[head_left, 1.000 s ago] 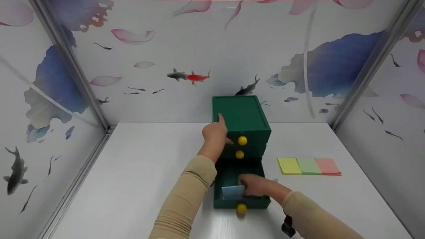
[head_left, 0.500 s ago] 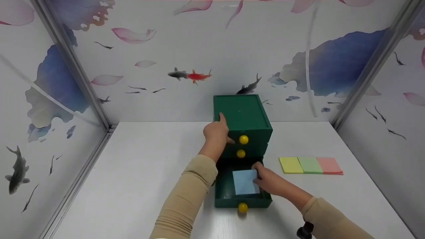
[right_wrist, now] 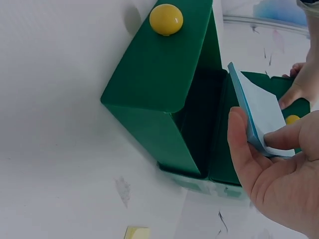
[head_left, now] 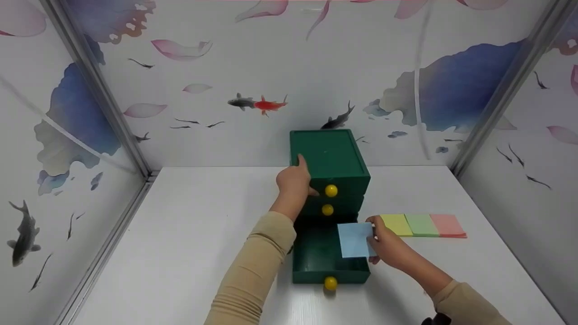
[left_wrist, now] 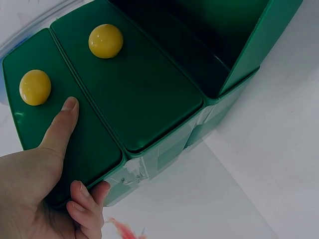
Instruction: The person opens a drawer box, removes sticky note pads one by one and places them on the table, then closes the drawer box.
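Observation:
A green drawer cabinet [head_left: 329, 153] with yellow round knobs stands against the back wall. Its bottom drawer [head_left: 311, 277] is pulled out, and the two upper drawers are closed. My left hand [head_left: 293, 183] grips the cabinet's upper left corner, the thumb [left_wrist: 62, 124] lying on the top drawer's front and other fingers bent at the side. Over the right part of the bottom drawer, my right hand [head_left: 389, 243] pinches a pad of light blue sticky notes [head_left: 354, 240] by its right edge. In the right wrist view the pad [right_wrist: 261, 107] shows its thickness between thumb and fingers.
Right of the cabinet, yellow [head_left: 397, 225], green [head_left: 421, 225] and pink [head_left: 448, 225] sticky note pads lie side by side on the white table [head_left: 189, 253]. Printed wall panels with metal corner posts [head_left: 104, 99] enclose the table's back and sides.
My right hand has lifted the blue sticky note pad from inside the bottom drawer and moved it right, towards the drawer's right edge. The left hand has stayed on the cabinet.

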`<action>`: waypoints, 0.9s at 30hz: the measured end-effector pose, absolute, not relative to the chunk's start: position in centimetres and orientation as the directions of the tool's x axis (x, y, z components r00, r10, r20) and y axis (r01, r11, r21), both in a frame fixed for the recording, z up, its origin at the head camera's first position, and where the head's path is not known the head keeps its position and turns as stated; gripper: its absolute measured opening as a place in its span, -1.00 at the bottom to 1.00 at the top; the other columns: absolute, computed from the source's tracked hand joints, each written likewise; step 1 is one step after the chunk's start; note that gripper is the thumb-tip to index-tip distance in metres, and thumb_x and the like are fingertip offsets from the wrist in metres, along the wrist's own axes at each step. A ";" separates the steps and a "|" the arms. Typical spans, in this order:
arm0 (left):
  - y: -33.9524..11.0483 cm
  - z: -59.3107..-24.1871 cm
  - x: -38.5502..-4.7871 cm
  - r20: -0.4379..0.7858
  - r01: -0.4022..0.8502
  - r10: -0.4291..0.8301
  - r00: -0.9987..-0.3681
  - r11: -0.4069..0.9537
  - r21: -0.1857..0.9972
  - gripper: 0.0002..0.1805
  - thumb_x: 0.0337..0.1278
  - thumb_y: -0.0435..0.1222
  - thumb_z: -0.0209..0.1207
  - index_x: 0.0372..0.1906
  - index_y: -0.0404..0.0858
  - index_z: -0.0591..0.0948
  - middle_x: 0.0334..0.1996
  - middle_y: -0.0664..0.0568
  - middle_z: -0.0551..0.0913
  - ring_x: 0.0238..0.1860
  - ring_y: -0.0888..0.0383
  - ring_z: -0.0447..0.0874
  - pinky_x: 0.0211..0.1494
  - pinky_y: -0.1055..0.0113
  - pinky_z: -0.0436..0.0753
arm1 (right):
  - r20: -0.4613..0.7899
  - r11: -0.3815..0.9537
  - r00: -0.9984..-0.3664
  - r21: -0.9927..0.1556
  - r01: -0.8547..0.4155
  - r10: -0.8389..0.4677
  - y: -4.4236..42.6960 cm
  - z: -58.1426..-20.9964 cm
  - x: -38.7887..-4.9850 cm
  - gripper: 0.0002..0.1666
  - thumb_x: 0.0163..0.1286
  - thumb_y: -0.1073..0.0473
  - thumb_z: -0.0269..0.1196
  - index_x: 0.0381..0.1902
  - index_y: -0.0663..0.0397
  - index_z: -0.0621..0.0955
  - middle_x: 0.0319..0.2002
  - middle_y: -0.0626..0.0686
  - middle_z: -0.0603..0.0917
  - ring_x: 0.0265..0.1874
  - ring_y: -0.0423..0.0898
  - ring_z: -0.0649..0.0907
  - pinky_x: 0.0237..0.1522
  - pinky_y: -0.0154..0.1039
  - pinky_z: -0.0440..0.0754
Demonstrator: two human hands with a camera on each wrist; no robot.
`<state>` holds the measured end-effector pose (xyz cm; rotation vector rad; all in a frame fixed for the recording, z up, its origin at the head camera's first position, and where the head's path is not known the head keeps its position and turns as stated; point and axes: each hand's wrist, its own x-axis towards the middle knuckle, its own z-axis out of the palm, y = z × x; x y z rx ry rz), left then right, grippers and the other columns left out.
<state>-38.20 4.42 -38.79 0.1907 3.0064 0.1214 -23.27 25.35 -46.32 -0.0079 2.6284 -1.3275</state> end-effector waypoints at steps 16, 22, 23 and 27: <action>4.6 -39.1 -38.3 -0.108 0.119 0.126 -0.986 0.991 0.068 0.41 -0.26 0.31 0.40 0.58 -0.16 -0.17 -0.64 0.06 0.56 -0.70 0.19 0.38 -0.56 0.35 0.48 | -0.152 0.516 -0.986 -0.851 0.098 -0.064 29.7 -46.6 -21.2 -0.46 0.48 0.38 0.03 0.32 0.23 0.12 0.21 0.47 0.37 -0.23 0.10 0.60 -0.34 -0.13 0.67; 4.6 -39.0 -38.2 -0.114 0.106 0.114 -0.987 0.992 0.070 0.41 -0.26 0.31 0.40 0.58 -0.15 -0.18 -0.63 0.06 0.57 -0.68 0.19 0.39 -0.53 0.34 0.51 | -0.110 0.519 -0.994 -0.851 0.080 -0.028 31.6 -47.2 -20.4 -0.43 0.49 0.39 0.00 0.35 0.33 0.08 0.16 0.49 0.40 -0.27 0.07 0.62 -0.38 -0.17 0.66; 4.6 -39.0 -38.2 -0.114 0.106 0.113 -0.987 0.992 0.071 0.41 -0.26 0.30 0.40 0.58 -0.15 -0.18 -0.63 0.05 0.57 -0.68 0.19 0.39 -0.52 0.34 0.52 | -0.105 0.520 -0.994 -0.850 0.081 -0.018 32.0 -47.4 -20.3 -0.42 0.49 0.39 0.00 0.36 0.34 0.08 0.15 0.50 0.40 -0.28 0.07 0.62 -0.38 -0.17 0.66; 4.5 -38.9 -38.2 -0.108 0.110 0.118 -0.987 0.991 0.072 0.41 -0.27 0.30 0.40 0.58 -0.16 -0.16 -0.63 0.06 0.56 -0.68 0.19 0.38 -0.53 0.35 0.51 | -0.104 0.535 -0.994 -0.839 0.101 0.025 33.5 -48.2 -20.2 -0.41 0.49 0.38 -0.01 0.37 0.38 0.06 0.09 0.50 0.42 -0.31 0.07 0.63 -0.40 -0.18 0.66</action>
